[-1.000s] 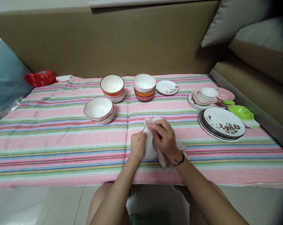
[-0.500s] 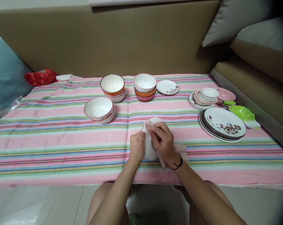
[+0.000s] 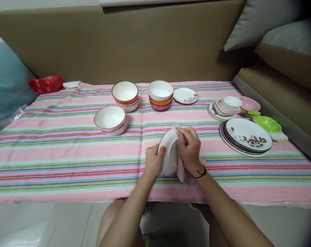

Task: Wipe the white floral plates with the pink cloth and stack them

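Note:
My left hand (image 3: 153,162) grips the left rim of a small white plate (image 3: 169,152), which is tilted up on edge above the striped cloth (image 3: 68,151). My right hand (image 3: 190,149) is closed on a pale pink rag (image 3: 184,173) and presses it against the plate's right side. The rag hangs down below my right wrist, which wears a black band. Both hands are just in front of me at the near middle of the table.
Two stacks of bowls (image 3: 124,96) (image 3: 160,94) and a single white bowl (image 3: 110,119) stand farther back. A small patterned plate (image 3: 185,95) lies beside them. At right are stacked floral plates (image 3: 248,139), small saucers (image 3: 228,104), pink and green dishes (image 3: 270,125). A red bag (image 3: 46,84) lies far left.
The plate has been tipped up more on edge, and my right hand with the rag has slid from its top face round to its right side.

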The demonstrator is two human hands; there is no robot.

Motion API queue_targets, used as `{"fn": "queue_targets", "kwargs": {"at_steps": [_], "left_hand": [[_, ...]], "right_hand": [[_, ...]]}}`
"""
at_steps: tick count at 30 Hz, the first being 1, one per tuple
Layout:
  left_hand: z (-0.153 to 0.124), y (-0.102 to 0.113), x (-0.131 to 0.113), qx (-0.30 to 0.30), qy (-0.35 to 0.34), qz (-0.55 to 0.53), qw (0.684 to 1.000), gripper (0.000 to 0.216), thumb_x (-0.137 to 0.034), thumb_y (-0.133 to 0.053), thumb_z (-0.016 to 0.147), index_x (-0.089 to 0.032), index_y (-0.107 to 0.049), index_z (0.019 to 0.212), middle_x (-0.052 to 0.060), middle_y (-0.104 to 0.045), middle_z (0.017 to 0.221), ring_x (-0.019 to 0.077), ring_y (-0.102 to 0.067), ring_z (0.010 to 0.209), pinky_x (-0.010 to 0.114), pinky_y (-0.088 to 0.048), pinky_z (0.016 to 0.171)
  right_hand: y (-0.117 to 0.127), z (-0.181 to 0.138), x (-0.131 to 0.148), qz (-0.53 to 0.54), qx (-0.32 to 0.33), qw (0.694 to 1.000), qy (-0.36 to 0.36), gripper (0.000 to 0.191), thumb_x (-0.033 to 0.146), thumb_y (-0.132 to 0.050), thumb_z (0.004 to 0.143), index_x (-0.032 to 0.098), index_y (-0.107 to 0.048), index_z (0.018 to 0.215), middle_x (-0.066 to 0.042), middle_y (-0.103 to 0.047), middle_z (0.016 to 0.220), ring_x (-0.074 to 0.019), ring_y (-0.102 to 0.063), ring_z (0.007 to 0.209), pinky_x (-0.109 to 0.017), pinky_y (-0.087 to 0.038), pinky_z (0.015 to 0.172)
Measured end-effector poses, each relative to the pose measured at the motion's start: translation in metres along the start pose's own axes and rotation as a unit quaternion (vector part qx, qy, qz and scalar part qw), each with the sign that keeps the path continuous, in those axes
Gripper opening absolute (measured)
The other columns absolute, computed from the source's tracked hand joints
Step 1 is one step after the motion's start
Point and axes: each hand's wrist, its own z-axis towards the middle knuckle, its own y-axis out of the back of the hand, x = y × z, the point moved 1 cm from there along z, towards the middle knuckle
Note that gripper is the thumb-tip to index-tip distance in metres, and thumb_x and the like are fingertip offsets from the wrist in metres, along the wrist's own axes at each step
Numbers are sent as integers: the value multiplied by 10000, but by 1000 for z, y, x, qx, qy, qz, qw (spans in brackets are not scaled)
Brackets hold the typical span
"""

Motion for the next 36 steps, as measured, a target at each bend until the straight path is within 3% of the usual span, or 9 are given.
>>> {"fn": "queue_targets", "kwargs": {"at_steps": [4, 8, 13, 20, 22, 25, 30, 33, 36], "left_hand": [[-1, 1, 1, 4, 10, -6, 1000, 500, -619, -435, 791, -213, -372, 505, -8, -346, 499, 129, -294, 501, 293, -212, 500], [2, 0, 7, -26, 19, -29, 999, 543, -661, -431, 788, -211, -364, 491, -9, -363, 489, 125, -310, 498, 284, -245, 489], [5, -1, 14, -58, 75, -83, 992, 575, -726, -438, 755, -199, -435, 525, 0, -410, 523, 132, -356, 523, 277, -284, 490], [5, 1, 8, -26, 51, -33, 998, 569, -700, -438, 762, -224, -281, 492, -35, -258, 496, 104, -237, 497, 283, -208, 472], [5, 0, 7, -25, 52, -35, 998, 558, -664, -461, 775, -222, -277, 489, -35, -258, 498, 105, -243, 497, 282, -214, 475], [6, 0, 11, -48, 106, -82, 990, 529, -626, -534, 761, -207, -354, 493, -33, -325, 493, 108, -305, 492, 272, -252, 476], [11, 0, 30, -117, 215, -218, 945, 456, -588, -627, 719, -135, -623, 681, -1, -554, 560, 140, -490, 528, 269, -377, 529], [15, 0, 44, -158, 225, -307, 911, 426, -514, -683, 697, -117, -682, 853, 38, -680, 740, 174, -605, 664, 278, -453, 643], [20, 0, 52, -189, 239, -389, 869, 434, -466, -683, 708, -112, -683, 958, 69, -714, 865, 208, -653, 774, 307, -487, 749]], "right_hand": [[0, -5, 8, 15, 20, 999, 33, 232, 197, -487, 928, 241, -673, 1060, -46, -579, 896, -178, -576, 846, -347, -499, 736], [-2, -18, 19, 30, 83, 989, 122, 322, 138, -513, 902, 279, -648, 1157, -45, -554, 882, -180, -546, 827, -341, -481, 708], [-5, -25, 20, 18, 133, 976, 172, 400, 132, -524, 892, 313, -617, 1236, -45, -560, 872, -186, -539, 821, -346, -474, 699], [-3, -5, -2, 20, 20, 1000, 3, 272, 224, -505, 924, 242, -686, 1126, -38, -546, 863, -159, -552, 789, -325, -485, 708], [-1, -1, -12, 24, 9, 998, -59, 258, 268, -511, 920, 222, -702, 1089, -42, -587, 872, -168, -579, 818, -345, -496, 759], [0, -3, -24, 30, 24, 991, -128, 267, 326, -525, 904, 205, -715, 1047, -62, -637, 926, -194, -600, 887, -384, -497, 828], [-5, -14, -35, -3, 70, 984, -162, 300, 361, -514, 900, 200, -711, 1058, -73, -642, 922, -212, -600, 867, -396, -494, 796], [-6, -17, -38, -14, 94, 981, -171, 286, 351, -513, 895, 205, -720, 1028, -69, -641, 900, -215, -595, 852, -396, -488, 778], [-1, -15, -38, -29, 86, 981, -172, 285, 347, -516, 889, 200, -726, 1014, -62, -628, 854, -210, -583, 805, -386, -483, 743]]}}
